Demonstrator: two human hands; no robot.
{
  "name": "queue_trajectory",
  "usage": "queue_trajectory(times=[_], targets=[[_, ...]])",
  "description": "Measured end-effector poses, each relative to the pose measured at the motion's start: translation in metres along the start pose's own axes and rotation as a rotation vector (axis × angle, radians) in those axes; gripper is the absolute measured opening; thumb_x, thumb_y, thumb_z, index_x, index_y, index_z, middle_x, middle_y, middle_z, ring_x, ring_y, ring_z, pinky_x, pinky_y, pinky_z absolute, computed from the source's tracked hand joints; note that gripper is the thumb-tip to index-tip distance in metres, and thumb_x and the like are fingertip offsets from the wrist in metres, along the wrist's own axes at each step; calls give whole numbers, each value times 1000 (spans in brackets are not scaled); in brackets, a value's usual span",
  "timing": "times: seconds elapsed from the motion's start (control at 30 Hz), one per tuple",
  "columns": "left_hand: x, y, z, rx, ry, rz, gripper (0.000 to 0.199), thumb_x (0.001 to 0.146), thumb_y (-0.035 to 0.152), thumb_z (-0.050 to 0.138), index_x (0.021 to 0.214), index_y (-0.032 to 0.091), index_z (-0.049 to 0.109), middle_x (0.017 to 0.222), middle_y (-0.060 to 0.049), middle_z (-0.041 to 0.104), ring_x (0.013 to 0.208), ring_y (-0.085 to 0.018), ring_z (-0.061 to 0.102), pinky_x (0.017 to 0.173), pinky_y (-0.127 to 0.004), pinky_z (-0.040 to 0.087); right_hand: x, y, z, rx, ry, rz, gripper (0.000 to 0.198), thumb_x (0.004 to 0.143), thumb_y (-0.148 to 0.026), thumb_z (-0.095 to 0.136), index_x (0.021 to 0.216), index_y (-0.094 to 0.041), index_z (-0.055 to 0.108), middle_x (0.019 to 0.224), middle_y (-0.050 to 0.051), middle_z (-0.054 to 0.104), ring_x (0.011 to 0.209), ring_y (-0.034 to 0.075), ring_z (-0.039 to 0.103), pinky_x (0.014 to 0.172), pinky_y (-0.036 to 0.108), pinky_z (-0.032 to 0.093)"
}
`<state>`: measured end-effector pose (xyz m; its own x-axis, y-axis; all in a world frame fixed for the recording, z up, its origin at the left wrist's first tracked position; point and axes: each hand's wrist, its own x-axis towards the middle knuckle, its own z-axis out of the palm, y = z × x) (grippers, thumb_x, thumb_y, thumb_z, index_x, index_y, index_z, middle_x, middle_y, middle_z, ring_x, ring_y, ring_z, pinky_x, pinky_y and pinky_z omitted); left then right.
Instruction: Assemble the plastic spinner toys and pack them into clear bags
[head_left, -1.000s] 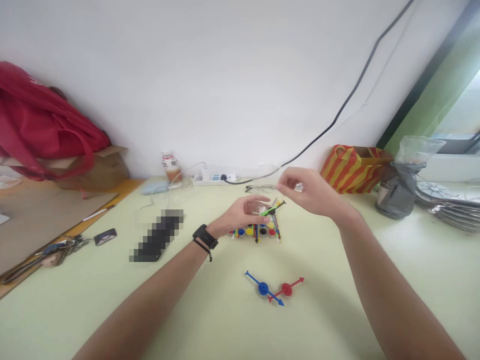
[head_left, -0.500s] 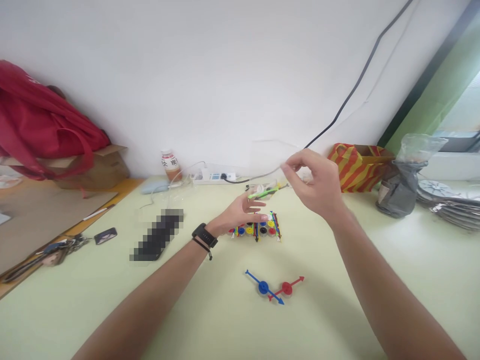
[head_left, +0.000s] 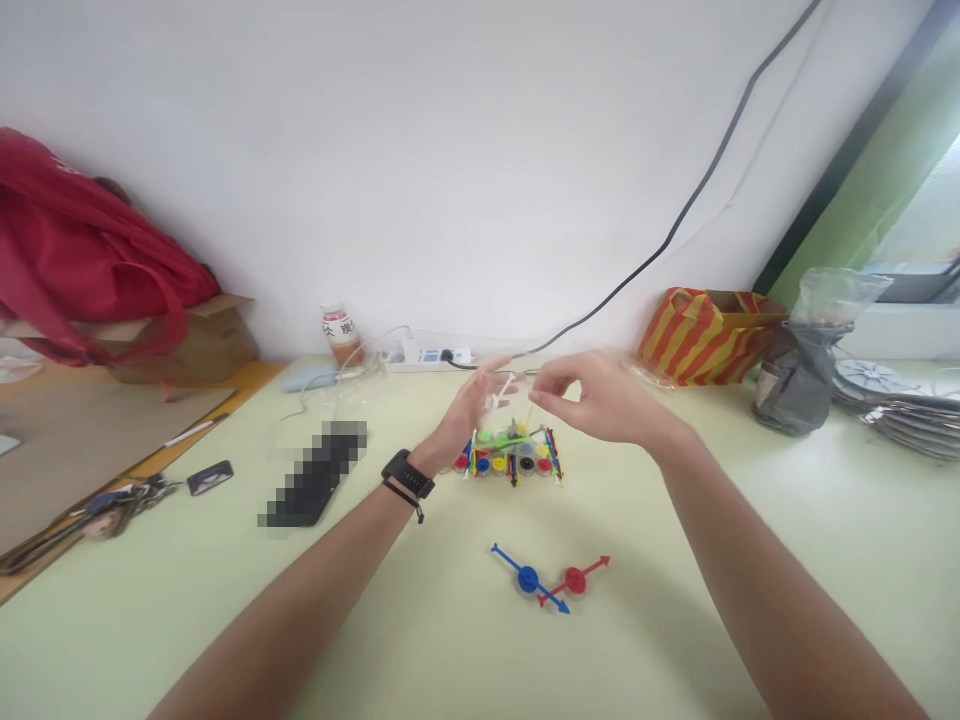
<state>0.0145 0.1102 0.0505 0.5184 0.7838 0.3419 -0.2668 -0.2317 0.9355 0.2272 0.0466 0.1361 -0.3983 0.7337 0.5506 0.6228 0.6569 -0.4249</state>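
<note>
My left hand [head_left: 463, 412] is curled around a white arrow spinner [head_left: 501, 392], blurred against the fingers. Facing it, my right hand [head_left: 589, 398] pinches the tip of a thin yellow arrow [head_left: 529, 414], also smeared by motion. Just beneath both hands, a green arrow spinner [head_left: 511, 439] shows over a row of spinners with coloured discs and arrows [head_left: 514, 465]; whether it rests on them I cannot tell. Closer to me, a blue arrow spinner [head_left: 528, 579] and a red arrow spinner [head_left: 575, 580] lie with their arrows crossing.
Behind the hands sits a power strip [head_left: 431, 357] with a black cable along the wall. A bottle [head_left: 341, 335] and a pixelated dark object [head_left: 315, 475] are on the left. At right are a striped bag [head_left: 701, 335], a grey bag [head_left: 799, 385] and stacked discs [head_left: 907, 415].
My right hand has come down and left toward my left hand. The green spinner has dropped from my left hand to over the row. The clear film by my right hand no longer shows there.
</note>
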Motion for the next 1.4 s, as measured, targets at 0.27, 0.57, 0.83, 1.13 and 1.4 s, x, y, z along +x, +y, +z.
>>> queue_trajectory(times=[0.27, 0.57, 0.83, 1.13, 1.4], targets=[[-1, -4, 0, 92, -181, -37, 66, 91, 57, 70, 147, 25, 55, 145, -15, 60, 131, -34, 59, 109, -46, 45, 2, 0, 5, 22, 105, -13, 15, 94, -27, 57, 82, -21, 64, 80, 4, 70, 75, 19, 62, 69, 31, 47], [-2, -2, -3, 118, -201, -49, 76, 85, 46, 81, 152, 30, 48, 145, -14, 58, 133, -35, 56, 104, -46, 50, -1, 10, 6, -40, 59, 17, 15, 93, -25, 57, 79, -20, 62, 77, 3, 68, 72, 17, 59, 64, 29, 43], [-4, -3, -1, 126, -183, -59, 77, 82, 42, 85, 150, 27, 51, 147, -15, 57, 134, -35, 56, 109, -47, 47, 0, 5, 8, -53, 266, -26, 12, 94, -22, 53, 86, -21, 62, 87, 5, 71, 80, 20, 62, 75, 33, 46], [-1, 5, -2, 112, -318, -39, 69, 83, 41, 83, 146, 28, 56, 136, -15, 64, 122, -33, 64, 105, -49, 50, 2, 3, 5, -29, 39, -21, 11, 90, -19, 56, 80, -21, 61, 81, 3, 70, 76, 18, 61, 68, 30, 45], [-5, 10, 3, 153, -226, -106, 72, 77, 41, 88, 141, 21, 61, 133, -17, 67, 119, -34, 66, 101, -46, 52, 0, 0, 9, -28, 291, -53, 14, 95, -24, 53, 86, -22, 63, 88, 7, 72, 82, 22, 63, 77, 36, 48]])
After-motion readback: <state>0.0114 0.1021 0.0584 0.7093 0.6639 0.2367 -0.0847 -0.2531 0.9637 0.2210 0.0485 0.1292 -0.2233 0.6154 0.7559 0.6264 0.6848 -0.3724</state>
